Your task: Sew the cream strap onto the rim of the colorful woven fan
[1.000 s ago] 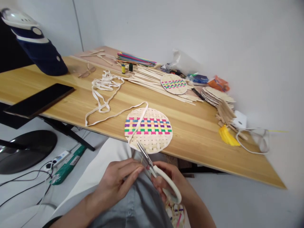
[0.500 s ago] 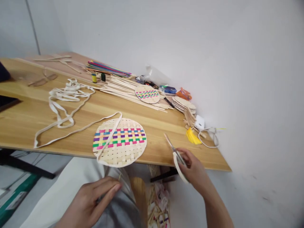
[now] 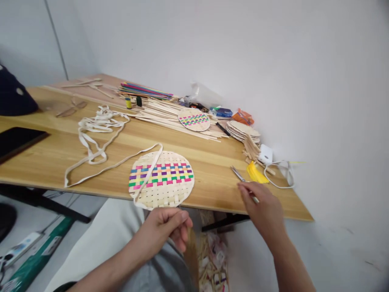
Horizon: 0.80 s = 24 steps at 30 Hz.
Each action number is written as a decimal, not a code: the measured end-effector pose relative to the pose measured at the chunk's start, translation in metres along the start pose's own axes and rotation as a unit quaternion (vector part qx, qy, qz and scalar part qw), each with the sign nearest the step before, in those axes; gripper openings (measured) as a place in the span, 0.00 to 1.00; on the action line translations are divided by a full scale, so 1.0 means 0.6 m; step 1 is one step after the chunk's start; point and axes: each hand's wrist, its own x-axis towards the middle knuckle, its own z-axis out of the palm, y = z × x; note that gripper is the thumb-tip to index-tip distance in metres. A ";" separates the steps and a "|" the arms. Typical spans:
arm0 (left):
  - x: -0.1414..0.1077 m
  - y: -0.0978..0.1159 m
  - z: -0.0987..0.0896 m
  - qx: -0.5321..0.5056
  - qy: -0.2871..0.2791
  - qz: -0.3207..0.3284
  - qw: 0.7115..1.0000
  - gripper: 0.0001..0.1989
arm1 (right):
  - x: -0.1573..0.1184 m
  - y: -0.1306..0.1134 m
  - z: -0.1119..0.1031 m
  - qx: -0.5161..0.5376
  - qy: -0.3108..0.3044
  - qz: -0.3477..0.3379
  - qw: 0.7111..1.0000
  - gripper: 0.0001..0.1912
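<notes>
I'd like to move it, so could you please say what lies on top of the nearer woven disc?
A white ribbon crosses the left part of the woven disc. The strip directly beneath the ribbon is covered.

Legible inscriptions, as I log them from my remote feed: none, the pale label (image 3: 52,245) on the long green object (image 3: 38,259) and the blue packet's (image 3: 223,112) surface both too small or blurred to read.
</notes>
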 end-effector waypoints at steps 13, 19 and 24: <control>0.004 -0.011 0.017 0.140 -0.018 0.029 0.990 0.21 | -0.070 -0.145 0.069 0.383 -0.256 0.098 0.882 0.03; -0.001 -0.009 -0.004 0.356 0.062 0.246 0.899 0.16 | -0.038 -0.115 0.060 0.390 -0.120 0.100 0.907 0.10; -0.016 0.015 -0.068 0.636 0.136 0.456 0.608 0.21 | -0.024 -0.008 0.016 0.241 0.076 0.188 0.949 0.17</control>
